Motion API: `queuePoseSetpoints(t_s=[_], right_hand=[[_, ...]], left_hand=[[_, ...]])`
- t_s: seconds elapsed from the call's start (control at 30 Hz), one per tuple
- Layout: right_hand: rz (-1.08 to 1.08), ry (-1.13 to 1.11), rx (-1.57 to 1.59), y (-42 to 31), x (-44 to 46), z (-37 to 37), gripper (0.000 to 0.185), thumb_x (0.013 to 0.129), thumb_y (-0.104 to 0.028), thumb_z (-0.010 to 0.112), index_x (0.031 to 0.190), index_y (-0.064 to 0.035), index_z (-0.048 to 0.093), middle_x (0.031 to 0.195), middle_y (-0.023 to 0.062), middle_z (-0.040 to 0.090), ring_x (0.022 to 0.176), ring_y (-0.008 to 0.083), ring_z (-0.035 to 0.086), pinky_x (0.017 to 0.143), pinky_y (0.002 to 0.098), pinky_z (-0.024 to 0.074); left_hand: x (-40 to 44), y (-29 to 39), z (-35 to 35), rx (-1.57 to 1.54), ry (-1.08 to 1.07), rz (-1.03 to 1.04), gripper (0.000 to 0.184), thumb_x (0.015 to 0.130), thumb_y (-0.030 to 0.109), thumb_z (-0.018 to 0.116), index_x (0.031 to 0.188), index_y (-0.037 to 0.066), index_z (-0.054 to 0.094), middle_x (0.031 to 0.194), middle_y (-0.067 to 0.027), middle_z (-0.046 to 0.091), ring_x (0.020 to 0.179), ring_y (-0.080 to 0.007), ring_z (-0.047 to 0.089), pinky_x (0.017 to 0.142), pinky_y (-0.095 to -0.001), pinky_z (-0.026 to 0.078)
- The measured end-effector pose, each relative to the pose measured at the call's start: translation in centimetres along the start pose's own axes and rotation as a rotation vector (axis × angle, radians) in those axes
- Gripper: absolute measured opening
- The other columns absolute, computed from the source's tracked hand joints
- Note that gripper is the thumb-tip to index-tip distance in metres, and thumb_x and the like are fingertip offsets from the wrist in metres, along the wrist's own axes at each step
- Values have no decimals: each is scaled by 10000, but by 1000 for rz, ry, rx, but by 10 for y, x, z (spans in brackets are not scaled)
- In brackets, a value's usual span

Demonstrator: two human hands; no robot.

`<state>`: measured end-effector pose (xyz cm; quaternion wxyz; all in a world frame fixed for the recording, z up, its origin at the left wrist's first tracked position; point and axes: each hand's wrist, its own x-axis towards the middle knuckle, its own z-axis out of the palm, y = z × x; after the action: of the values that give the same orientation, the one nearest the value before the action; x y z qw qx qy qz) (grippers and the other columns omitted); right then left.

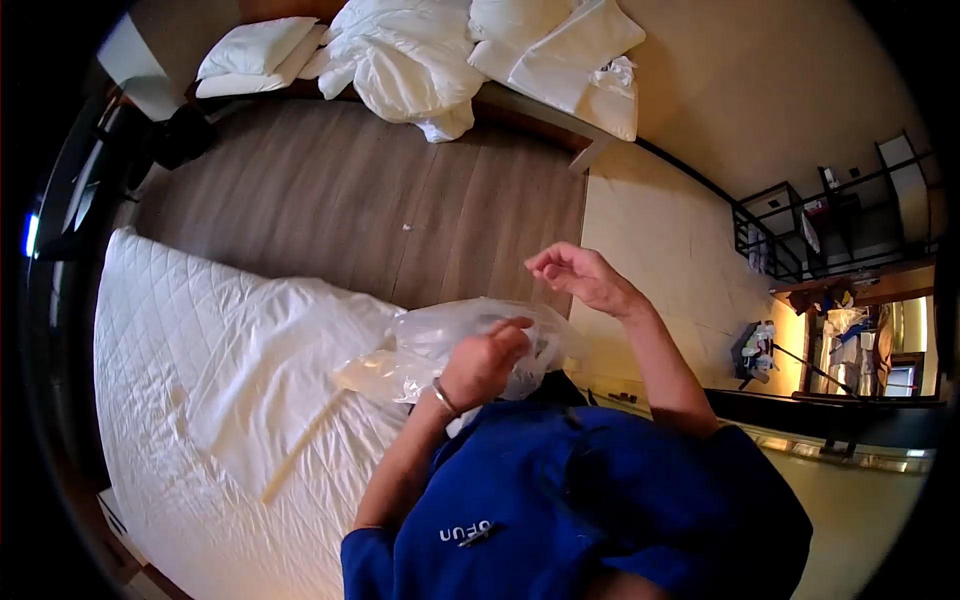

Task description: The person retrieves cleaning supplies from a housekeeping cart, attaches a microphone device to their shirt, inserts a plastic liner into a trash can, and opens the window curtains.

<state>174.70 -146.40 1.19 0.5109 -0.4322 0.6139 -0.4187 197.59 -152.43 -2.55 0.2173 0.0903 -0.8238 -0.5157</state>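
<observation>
A clear plastic bag lies bunched at the corner of the bed, close in front of my body. My left hand, with a bracelet at the wrist, is closed over the bag with its fingers curled into the plastic; its fingertips are partly hidden. My right hand is raised beyond the bag to the right, its fingers loosely bent and nothing visible in them. White quilted bedding spreads under and left of the bag, with a pale yellowish strip across it.
Across the wood floor is a bench with white pillows, a crumpled duvet and folded white linen. Pale tiles lie to the right. A black rack and a cart stand farther right.
</observation>
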Motion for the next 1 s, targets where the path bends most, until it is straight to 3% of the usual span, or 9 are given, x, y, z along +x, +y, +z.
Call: queuePoseSetpoints(t_s=[0.1,0.2,0.4,0.53,0.63,0.73,0.8,0.93,1.0], right_hand=[[49,-263,-45,-5,88,-15,335,841,-113,659,1119,-21,495,1130,58,561,995,124,519,857,279,457],[90,-517,-101,40,181,-27,293,812,-73,682,1034,-34,495,1004,39,575,931,147,554,793,316,506],[315,-423,136,57,335,-66,210,815,-43,655,949,-24,494,875,42,576,740,118,579,589,267,523],[407,-579,-120,29,433,-78,226,810,-27,629,983,-14,484,940,96,578,743,142,588,586,272,531],[459,-660,-138,-14,521,-48,404,813,-15,606,1176,8,431,1043,124,561,726,138,581,583,264,531],[359,-762,-69,-42,603,-1,594,827,8,557,1371,-44,326,1142,136,533,687,102,563,595,244,530],[282,-811,-57,-102,648,38,608,832,18,529,1393,-80,316,1128,131,541,700,83,555,599,238,529],[144,-950,60,-161,745,94,625,836,63,484,1407,-150,345,1385,131,375,764,77,561,685,247,519],[52,-959,-8,-195,788,115,543,837,67,483,1339,-139,452,1402,128,357,847,99,563,706,254,519]], left_hand=[[54,-34,-12,52,-63,-170,73,854,105,542,900,72,588,1007,-165,626,796,-355,618,653,-416,500],[101,-80,-47,96,-62,-321,107,858,162,558,928,89,592,785,-168,631,713,-367,612,609,-439,487],[131,-164,-127,-244,258,-710,161,842,94,531,985,93,605,773,-187,622,731,-367,614,641,-426,483],[123,-173,-163,-292,441,-947,378,781,-52,444,1100,98,579,805,-113,646,696,-224,643,676,-326,506],[119,-188,-200,-382,643,-967,437,766,-92,412,1122,104,575,764,-67,623,654,-140,602,641,-290,498],[114,-213,-257,-645,834,-955,360,840,-58,482,1184,33,538,851,-41,621,623,-70,544,551,-210,468],[111,-226,-319,-797,863,-786,500,778,-58,579,1260,42,489,1076,-76,601,701,-80,553,610,-210,469],[117,-259,-458,-583,890,-569,709,691,68,759,1323,45,437,1210,-118,563,758,-100,570,671,-244,483],[128,-271,-523,-488,838,-718,717,702,140,778,1327,57,435,1296,-145,497,752,-108,582,665,-249,486]])
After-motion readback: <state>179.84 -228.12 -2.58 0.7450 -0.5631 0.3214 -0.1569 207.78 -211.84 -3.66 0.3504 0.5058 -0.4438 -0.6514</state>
